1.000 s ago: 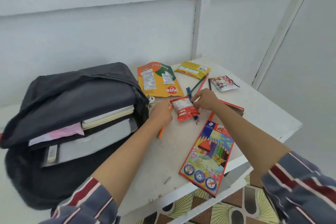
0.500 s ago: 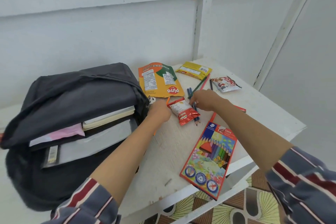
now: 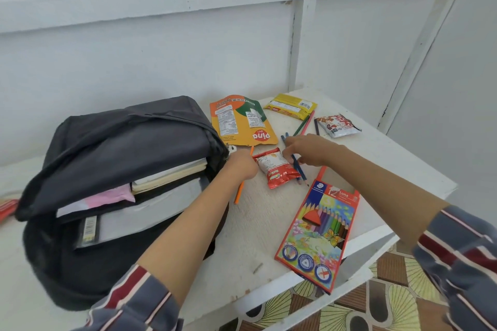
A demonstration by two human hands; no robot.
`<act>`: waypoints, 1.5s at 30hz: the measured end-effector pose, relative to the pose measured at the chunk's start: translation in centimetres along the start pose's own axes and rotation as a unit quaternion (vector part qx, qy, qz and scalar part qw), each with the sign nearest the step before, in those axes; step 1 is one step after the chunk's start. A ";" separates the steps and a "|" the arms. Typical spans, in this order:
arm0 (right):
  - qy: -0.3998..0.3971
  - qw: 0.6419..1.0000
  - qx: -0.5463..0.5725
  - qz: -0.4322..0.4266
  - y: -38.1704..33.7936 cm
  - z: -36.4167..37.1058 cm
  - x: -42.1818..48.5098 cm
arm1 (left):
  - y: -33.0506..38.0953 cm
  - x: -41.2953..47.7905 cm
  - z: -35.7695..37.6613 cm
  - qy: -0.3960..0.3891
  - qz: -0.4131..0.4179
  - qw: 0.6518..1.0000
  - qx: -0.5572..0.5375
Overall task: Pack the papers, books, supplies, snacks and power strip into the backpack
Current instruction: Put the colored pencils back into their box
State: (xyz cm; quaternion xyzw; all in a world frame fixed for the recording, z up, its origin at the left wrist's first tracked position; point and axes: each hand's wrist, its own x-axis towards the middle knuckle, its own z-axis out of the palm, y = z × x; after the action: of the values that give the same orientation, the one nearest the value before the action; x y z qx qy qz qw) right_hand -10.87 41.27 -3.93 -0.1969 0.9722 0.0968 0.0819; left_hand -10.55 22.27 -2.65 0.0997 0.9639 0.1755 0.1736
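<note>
The backpack [image 3: 129,142] lies on its back at the left of the desk [image 3: 258,226] with its mouth gaping open towards us, and books [image 3: 172,173] and a pink paper [image 3: 110,196] are already stacked inside. It is soft fabric, so we judge it will sag and is best steadied by the rim of its opening while things slide in. Just beside it, our left hand [image 3: 242,166] rests over an orange pencil [image 3: 239,192], touching the edge of a red snack packet [image 3: 277,168]. Its fingers are hidden, so we cannot tell whether it holds anything. Our right hand [image 3: 309,149] curls its fingers [image 3: 290,152] down over the blue pencils [image 3: 300,172] and appears to pinch them. The pencils are light, stiff and apt to roll, so we would gather them mid-shaft as a bundle. The packet is crinkly and slippery, better pinched at a sealed end. The orange pouch [image 3: 242,122] reads "Pina", upside down to us, and the pencil box [image 3: 320,231] reads "12 Luna". A yellow packet [image 3: 290,109] shows a barcode, and its other print is too small to read.
</note>
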 end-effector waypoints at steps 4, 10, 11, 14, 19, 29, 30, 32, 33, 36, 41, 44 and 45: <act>0.027 0.999 0.042 0.006 0.4 -0.1 -0.3 | 0.1 -0.1 -0.2 0.004 -0.023 0.999 -0.030; 0.124 0.972 0.198 0.037 1.5 -0.6 -1.9 | 0.9 -0.3 -0.9 0.060 0.050 0.983 -0.164; 0.160 0.957 0.238 0.048 1.5 -0.9 -2.3 | 1.2 -0.3 -1.0 0.070 0.084 0.977 -0.181; 0.301 0.868 0.387 0.080 1.2 -2.0 -3.6 | 2.0 -0.3 -1.4 0.087 0.167 0.964 -0.186; 0.438 0.717 0.508 0.189 1.1 -3.3 -5.8 | 3.5 -0.4 -0.8 0.059 0.231 0.942 -0.237; 0.441 0.566 0.601 0.353 0.2 0.8 -12.1 | 7.2 -0.5 1.8 -0.051 0.295 0.902 -0.309; 0.427 0.561 0.615 0.353 0.2 1.4 -12.7 | 7.7 -0.4 2.1 -0.052 0.301 0.902 -0.305; 0.404 0.561 0.635 0.344 0.2 2.1 -13.8 | 8.7 0.0 2.7 -0.042 0.313 0.900 -0.300; 0.394 0.566 0.639 0.340 0.3 2.4 -14.2 | 9.1 0.3 3.0 -0.037 0.317 0.896 -0.308; 0.369 0.582 0.645 0.330 0.7 2.9 -14.6 | 10.6 1.1 3.9 -0.026 0.323 0.885 -0.334; 0.319 0.624 0.642 0.312 1.2 3.3 -13.4 | 12.3 2.7 5.1 -0.036 0.311 0.888 -0.336; 0.316 0.661 0.605 0.312 2.0 3.9 -12.7 | 12.6 3.4 5.8 -0.042 0.305 0.895 -0.322; 0.320 0.674 0.588 0.312 2.3 4.1 -12.6 | 12.5 3.5 5.9 -0.045 0.303 0.897 -0.318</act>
State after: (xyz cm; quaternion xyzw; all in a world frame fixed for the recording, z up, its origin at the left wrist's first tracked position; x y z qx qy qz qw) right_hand 0.12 48.89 -5.04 0.1882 0.8003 -0.5434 -0.1699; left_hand -9.91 36.46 -4.21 0.3345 0.7708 0.5123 0.1778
